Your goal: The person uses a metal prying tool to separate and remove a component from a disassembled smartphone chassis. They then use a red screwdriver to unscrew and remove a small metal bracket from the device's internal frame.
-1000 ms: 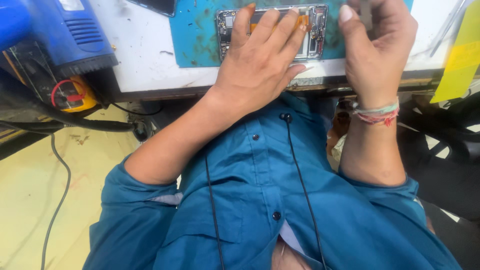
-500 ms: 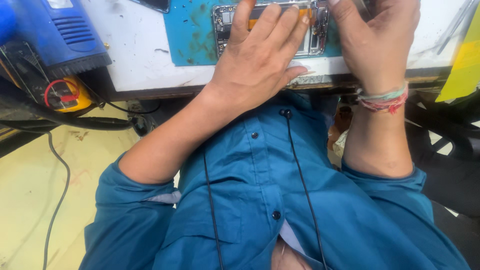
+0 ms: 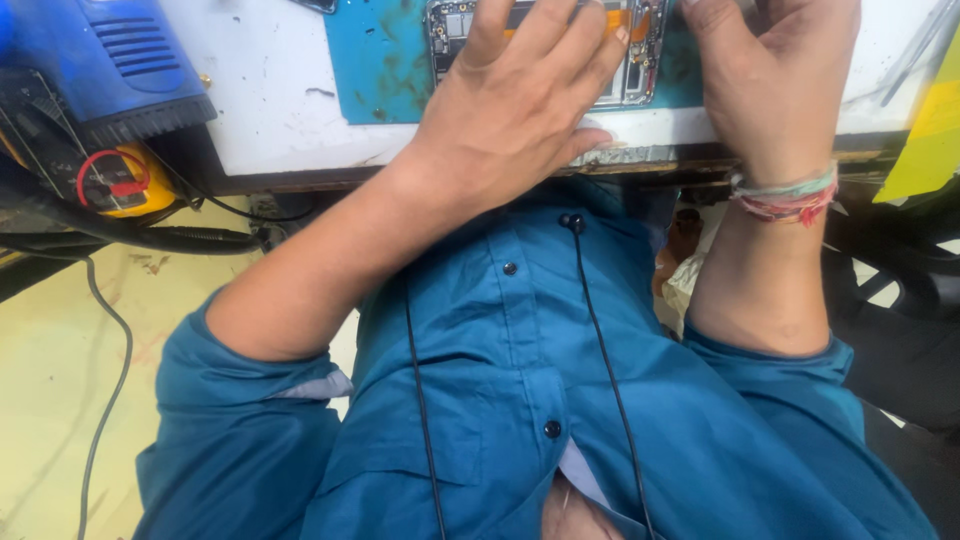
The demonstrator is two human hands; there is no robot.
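I see an opened phone [image 3: 640,70] lying flat at the far edge of my view, its bare insides facing up, with an orange strip across its far part. It rests on a blue-green mat [image 3: 375,65] that sits on the white table [image 3: 260,110].

My left hand [image 3: 520,110] lies palm down over the phone, fingers spread and fairly straight, pressing on it rather than gripping; the thumb rests along the near edge of the table. My right hand [image 3: 770,80] is at the right end of the phone, fingers curled downward and touching or just beside it. The fingertips run out of the top of the view, so I cannot tell whether they pinch anything. A band of coloured threads [image 3: 785,195] circles the right wrist.

To the far left a blue machine [image 3: 110,60] stands on the table's corner. Just near of it, below the table edge, hangs a yellow meter [image 3: 115,180] with a red loop of wire, and thick black cables [image 3: 130,235] trail past it toward the left. A yellow sheet [image 3: 930,130] shows at the right edge. Nearest to me is my blue shirt [image 3: 520,380], with two thin black cords [image 3: 600,340] running down its front.
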